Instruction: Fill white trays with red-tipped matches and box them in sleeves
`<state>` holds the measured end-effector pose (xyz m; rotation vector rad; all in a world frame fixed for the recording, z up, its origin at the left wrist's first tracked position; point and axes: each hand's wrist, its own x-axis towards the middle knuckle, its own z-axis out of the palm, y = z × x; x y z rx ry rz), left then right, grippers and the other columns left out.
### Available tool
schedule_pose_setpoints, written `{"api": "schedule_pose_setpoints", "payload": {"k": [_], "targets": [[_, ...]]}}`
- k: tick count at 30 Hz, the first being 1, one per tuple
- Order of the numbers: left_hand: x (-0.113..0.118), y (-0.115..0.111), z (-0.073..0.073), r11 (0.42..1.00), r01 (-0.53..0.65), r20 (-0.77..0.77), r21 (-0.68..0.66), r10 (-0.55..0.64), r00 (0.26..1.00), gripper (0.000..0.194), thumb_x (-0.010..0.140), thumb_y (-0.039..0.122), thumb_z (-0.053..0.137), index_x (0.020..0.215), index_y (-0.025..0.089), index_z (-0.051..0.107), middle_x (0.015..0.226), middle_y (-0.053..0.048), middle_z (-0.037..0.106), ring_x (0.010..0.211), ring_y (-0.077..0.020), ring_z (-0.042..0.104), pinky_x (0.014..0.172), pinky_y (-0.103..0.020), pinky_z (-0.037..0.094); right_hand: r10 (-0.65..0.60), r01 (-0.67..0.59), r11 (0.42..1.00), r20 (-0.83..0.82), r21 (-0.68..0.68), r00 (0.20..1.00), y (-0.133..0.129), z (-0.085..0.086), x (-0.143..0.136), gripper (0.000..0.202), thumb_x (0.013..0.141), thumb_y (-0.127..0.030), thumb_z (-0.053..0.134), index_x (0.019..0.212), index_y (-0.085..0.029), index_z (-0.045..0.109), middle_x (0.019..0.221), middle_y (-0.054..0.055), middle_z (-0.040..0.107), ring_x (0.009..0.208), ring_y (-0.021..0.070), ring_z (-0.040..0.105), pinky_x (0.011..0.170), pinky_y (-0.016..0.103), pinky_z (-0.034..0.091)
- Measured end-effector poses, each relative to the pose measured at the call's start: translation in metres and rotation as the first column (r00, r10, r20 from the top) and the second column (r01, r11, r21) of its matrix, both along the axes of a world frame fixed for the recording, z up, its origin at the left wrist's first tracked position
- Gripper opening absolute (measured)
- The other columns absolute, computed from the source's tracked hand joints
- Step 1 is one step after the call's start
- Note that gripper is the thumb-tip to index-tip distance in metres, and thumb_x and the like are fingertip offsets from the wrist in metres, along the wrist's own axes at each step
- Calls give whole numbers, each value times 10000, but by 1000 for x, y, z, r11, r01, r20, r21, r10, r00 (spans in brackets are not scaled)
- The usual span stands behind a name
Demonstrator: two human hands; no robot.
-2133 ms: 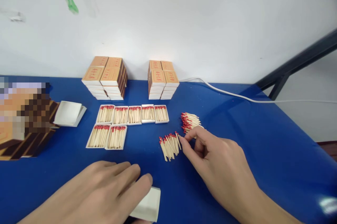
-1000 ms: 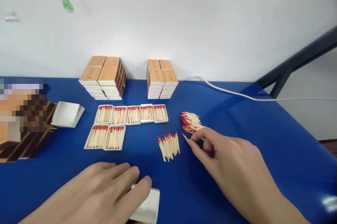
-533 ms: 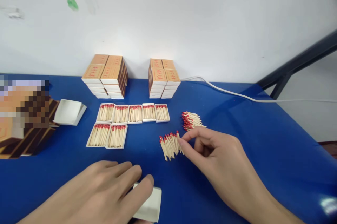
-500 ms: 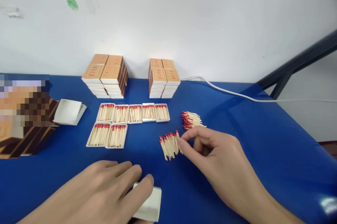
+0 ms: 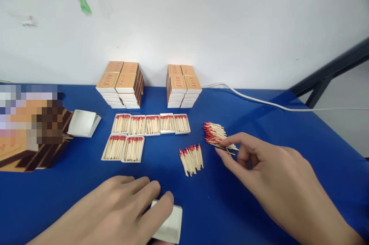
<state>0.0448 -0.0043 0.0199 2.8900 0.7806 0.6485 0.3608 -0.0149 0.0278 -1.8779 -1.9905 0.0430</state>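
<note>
My left hand (image 5: 123, 210) is closed on a white matchbox tray (image 5: 170, 225) near the front edge of the view. At the right, the thumb and forefinger of my right hand (image 5: 259, 168) reach the near side of a pile of red-tipped matches (image 5: 215, 133), with a match between or just beside the fingertips. A smaller row of loose matches (image 5: 191, 159) lies on the blue table (image 5: 207, 202) between the hands. Behind my left hand stand two rows of trays filled with matches, a back row (image 5: 152, 124) and a shorter front row (image 5: 133, 149).
Two stacks of matchboxes, left (image 5: 118, 83) and right (image 5: 184, 85), stand by the white wall. White trays (image 5: 82, 123) and dark-sided boxes (image 5: 54, 153) lie at the left. A white cable (image 5: 259, 101) runs along the back right.
My right hand has moved right, from the small row of matches to the larger pile. My left hand still holds the tray. The view has shifted slightly left.
</note>
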Motion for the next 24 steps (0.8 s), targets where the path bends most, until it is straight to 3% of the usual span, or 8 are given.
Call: {"api": "schedule_pose_setpoints", "payload": {"k": [6, 11, 17, 24], "targets": [[-4, -1, -4, 1000, 25, -5, 16, -25, 1000, 545, 1323, 406, 275, 1123, 226, 749, 909, -16, 845, 704, -195, 758, 572, -434, 500, 14, -37, 993, 196, 116, 980, -11, -3, -3, 376, 1178, -452, 541, 949, -306, 802, 547, -43, 628, 371, 225, 605, 444, 352, 311], [-4, 1, -4, 999, 37, -10, 26, -37, 999, 541, 1321, 392, 253, 1142, 222, 734, 905, -18, 844, 710, -204, 782, 551, -437, 523, 45, -82, 987, 251, 141, 967, -10, -3, -8, 322, 1142, -327, 544, 982, -301, 821, 632, -32, 731, 422, 262, 688, 445, 369, 360], [2, 3, -2, 999, 26, -6, 25, -25, 1000, 522, 1315, 351, 288, 1044, 236, 718, 884, -15, 837, 671, -197, 753, 524, -437, 492, 42, -85, 985, 261, 153, 964, -7, -6, -4, 352, 1172, -320, 537, 999, -306, 844, 686, -26, 791, 461, 272, 721, 460, 363, 367], [-2, 0, -2, 999, 21, -15, 30, -21, 1000, 538, 1313, 358, 283, 1059, 227, 739, 884, -23, 839, 673, -205, 750, 538, -437, 493, 107, -110, 994, 123, 18, 987, -6, -5, 0, 457, 1251, -505, 500, 965, -294, 788, 720, -10, 792, 472, 209, 695, 482, 332, 379]]}}
